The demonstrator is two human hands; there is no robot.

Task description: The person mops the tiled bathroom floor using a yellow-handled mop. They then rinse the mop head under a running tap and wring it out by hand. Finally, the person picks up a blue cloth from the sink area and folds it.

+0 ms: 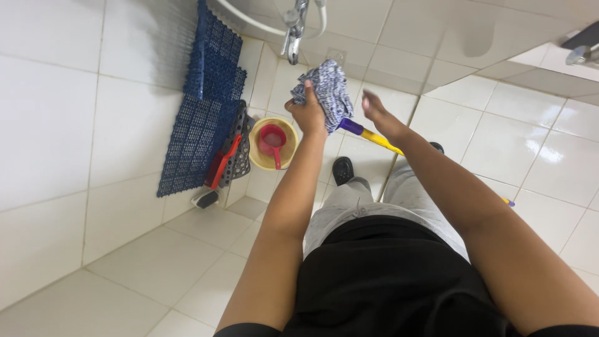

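Against the white tiled wall (56,125) on the left lean two blue perforated plastic mats (203,125), with a grey perforated mat (237,146) and a red long-handled brush (223,163) propped just beside them. A small dark scrubbing brush (206,199) lies on the white tiled floor (156,262) below the mats. Next comes a round yellow plastic bucket (272,145) standing on the floor, with a red plastic scoop (272,140) resting inside it. Above the bucket a chrome tap (294,31) juts from the wall. The left hand (309,112) is clenched around the blue-and-white stringy cloth mop head (329,90), which is held up just below the tap. From the mop head a purple collar joins the yellow mop handle (380,141), which slants down to the right, passing behind the right forearm. The right hand (377,115) hovers just beside the mop head, fingers loosely spread and holding nothing. Below, one dark slipper (342,170) shows on the floor between the arms.
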